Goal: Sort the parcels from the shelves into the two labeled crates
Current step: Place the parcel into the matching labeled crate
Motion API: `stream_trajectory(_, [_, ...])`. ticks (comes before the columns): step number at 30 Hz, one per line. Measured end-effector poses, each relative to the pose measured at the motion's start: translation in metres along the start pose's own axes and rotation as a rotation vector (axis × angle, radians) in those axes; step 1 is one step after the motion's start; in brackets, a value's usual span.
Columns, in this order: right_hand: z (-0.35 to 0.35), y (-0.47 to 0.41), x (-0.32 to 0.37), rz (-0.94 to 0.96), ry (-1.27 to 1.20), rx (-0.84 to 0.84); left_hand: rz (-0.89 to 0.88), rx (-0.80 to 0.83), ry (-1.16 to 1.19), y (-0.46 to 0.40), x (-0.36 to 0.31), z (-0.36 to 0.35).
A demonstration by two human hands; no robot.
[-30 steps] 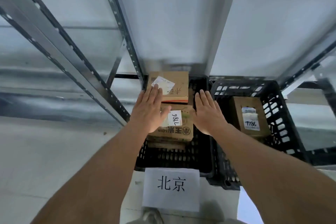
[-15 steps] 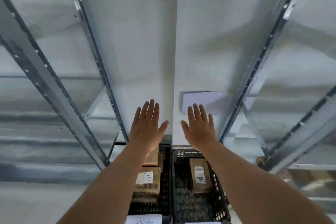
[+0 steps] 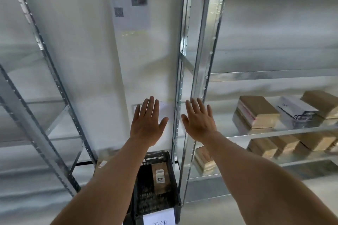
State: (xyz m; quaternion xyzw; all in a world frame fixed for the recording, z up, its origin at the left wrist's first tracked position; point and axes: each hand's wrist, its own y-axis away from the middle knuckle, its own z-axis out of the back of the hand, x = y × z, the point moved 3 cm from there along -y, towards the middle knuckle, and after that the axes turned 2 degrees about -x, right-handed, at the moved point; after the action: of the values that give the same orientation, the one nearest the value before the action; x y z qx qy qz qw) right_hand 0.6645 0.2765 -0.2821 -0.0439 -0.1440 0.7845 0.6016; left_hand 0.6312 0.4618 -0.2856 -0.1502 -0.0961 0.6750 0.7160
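My left hand [image 3: 147,124] and my right hand [image 3: 199,122] are raised side by side in mid-air with fingers straight, holding nothing. Below them a black crate [image 3: 173,173] with a white paper label [image 3: 159,217] on its front holds one brown parcel [image 3: 160,177] with a white sticker. My left forearm hides most of the other crate; only a corner of a parcel [image 3: 102,163] in it shows. On the metal shelves at the right lie several brown parcels: a stack [image 3: 256,113] on the upper shelf, others [image 3: 263,148] below, and one [image 3: 204,159] near the upright.
A steel shelf upright [image 3: 201,71] stands just right of my hands. Another shelving frame [image 3: 54,97] rises on the left. A white wall with a printed sheet [image 3: 129,0] and a small white plate [image 3: 164,109] fills the middle.
My view has swung up from the crates toward the wall and shelves. Both hands lifted off the parcel in the left crate and now hover open higher up; the right-hand shelves have come into view.
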Motion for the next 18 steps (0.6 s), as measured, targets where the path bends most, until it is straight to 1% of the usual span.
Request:
stream_trajectory(7, [0.032, 0.030, -0.140, -0.100, -0.017, -0.018, -0.103, 0.031, -0.022, -0.020, -0.139, -0.005])
stream_trajectory(13, [0.042, 0.020, -0.273, -0.128, -0.024, -0.019, -0.067, 0.037, -0.028, -0.068, -0.260, -0.038])
stream_trajectory(18, [0.045, 0.006, -0.370, -0.116, -0.018, 0.015, -0.013, 0.069, -0.016, -0.106, -0.344, -0.067])
